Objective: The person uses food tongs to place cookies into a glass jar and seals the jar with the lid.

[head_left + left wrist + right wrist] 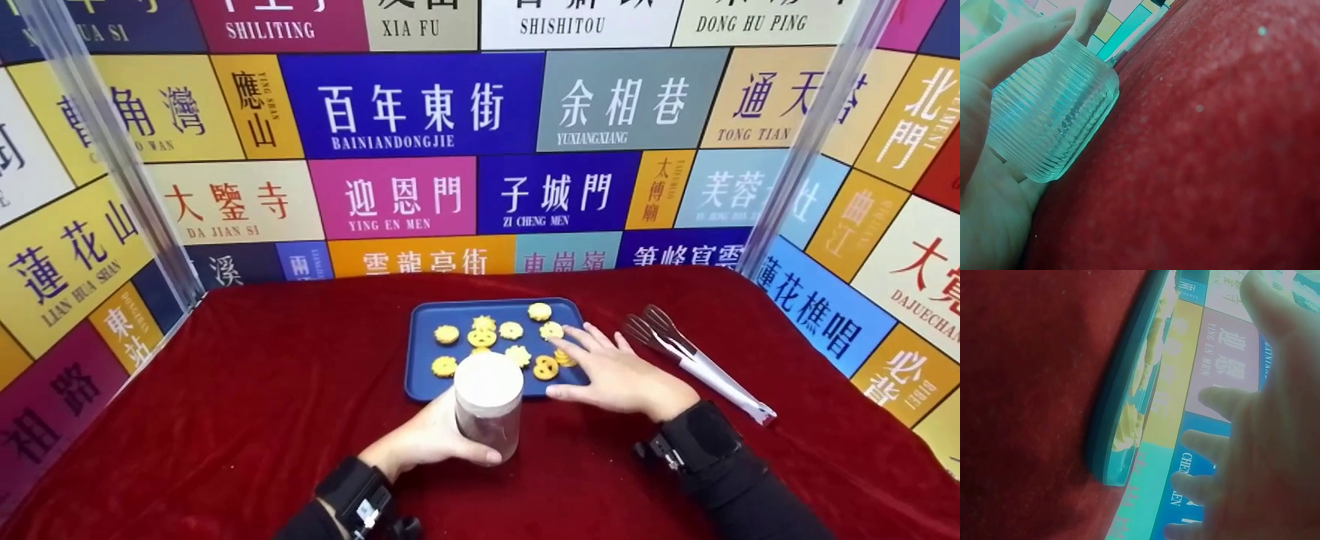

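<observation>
A person's two bare hands work over a tabletop draped in red velvet-like cloth (pixel 262 390). The left hand (pixel 420 439) curls round a ribbed, clear jar (pixel 491 433), which stands nearer the wearer than the blue tray (pixel 424 321) and overlaps its near edge in the head view. The right hand (pixel 619 373), fingers spread and gripping nothing, hovers above the tray's right side, over yellow cookies (pixel 517 355). Tongs (pixel 724 386) lie to the right.

Handling this well probably means keeping the jar upright and firmly held, and touching the cookies lightly, since they look crumbly.

The jar's pale round top (pixel 489 382) looks like a lid; whether it is fastened is unclear. It hides some cookies, and the right fingers partly cover another. Whether the jar's base touches the cloth cannot be told.
</observation>
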Demonstrator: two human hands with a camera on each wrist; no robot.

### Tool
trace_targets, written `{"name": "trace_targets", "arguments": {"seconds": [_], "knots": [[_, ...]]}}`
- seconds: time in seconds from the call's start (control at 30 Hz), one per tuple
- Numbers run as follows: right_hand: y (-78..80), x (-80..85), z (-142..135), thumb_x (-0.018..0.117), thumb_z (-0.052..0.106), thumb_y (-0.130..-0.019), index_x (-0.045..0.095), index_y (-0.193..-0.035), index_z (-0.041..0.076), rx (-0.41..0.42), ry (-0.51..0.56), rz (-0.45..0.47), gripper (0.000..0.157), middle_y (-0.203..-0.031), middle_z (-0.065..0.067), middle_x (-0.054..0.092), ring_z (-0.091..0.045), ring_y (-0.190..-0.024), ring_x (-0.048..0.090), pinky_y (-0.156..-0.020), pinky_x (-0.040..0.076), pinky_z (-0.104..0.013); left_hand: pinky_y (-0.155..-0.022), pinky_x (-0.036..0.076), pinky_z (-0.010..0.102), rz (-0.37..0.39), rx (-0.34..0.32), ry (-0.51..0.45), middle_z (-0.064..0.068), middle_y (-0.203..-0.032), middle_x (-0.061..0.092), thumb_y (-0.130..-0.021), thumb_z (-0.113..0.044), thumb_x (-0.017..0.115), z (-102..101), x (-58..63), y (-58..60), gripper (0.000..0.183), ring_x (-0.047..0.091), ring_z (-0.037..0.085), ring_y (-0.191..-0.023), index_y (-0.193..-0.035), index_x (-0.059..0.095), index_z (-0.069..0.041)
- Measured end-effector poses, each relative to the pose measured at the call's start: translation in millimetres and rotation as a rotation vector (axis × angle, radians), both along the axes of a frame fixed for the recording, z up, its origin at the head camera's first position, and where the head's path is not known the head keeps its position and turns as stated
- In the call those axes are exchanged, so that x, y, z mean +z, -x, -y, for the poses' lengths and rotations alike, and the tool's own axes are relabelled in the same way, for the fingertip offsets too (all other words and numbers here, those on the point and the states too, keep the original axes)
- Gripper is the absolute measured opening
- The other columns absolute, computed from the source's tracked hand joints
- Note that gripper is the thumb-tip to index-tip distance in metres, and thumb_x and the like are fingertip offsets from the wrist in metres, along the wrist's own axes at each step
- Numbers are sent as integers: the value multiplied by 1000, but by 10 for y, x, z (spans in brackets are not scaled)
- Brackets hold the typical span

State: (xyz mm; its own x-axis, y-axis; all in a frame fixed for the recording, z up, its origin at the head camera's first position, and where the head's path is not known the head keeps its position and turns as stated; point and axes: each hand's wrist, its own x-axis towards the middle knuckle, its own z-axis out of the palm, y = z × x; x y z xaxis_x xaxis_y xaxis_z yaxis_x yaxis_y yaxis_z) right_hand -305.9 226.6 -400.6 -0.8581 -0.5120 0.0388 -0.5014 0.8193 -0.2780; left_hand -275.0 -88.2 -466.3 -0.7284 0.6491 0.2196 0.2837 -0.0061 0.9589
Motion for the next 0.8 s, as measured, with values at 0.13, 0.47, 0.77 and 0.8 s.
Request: {"name": "trace_targets", "arguments": {"seconds": [0.13,0.47,0.77,0.8], "knots": [[-8,43,-12,59,44,-109,54,-157,16,7,75,-100,56,-157,-13,55,-36,-148,48,-121,34,-66,-123,35,39,-2,-9,-21,3,-150,55,-77,-11,97,-16,-38,2,104,50,23,-139,-160,36,-22],[-224,379,236,67,38,-107,70,-137,21,-50,410,-247,34,-126,5,73,-16,-116,69,-99,57,-46,-124,34,39,-1,-14,-22,3,-151,54,-77,-13,98,2,-43,-1,106,50,23,-141,-162,34,-21],[-532,435,567,72,61,-96,50,-157,26,1,431,-113,74,-146,7,58,-16,-129,62,-98,58,-46,-121,37,34,-6,4,17,1,-147,59,-79,-14,96,5,-39,-14,100,54,21,-138,-160,39,-19],[-551,406,608,74,64,-93,49,-158,25,-5,423,-105,80,-145,7,58,-16,-127,62,-98,58,-46,-121,38,34,-7,2,15,1,-148,59,-79,-13,96,5,-40,-16,100,54,21,-138,-160,39,-18]]}}
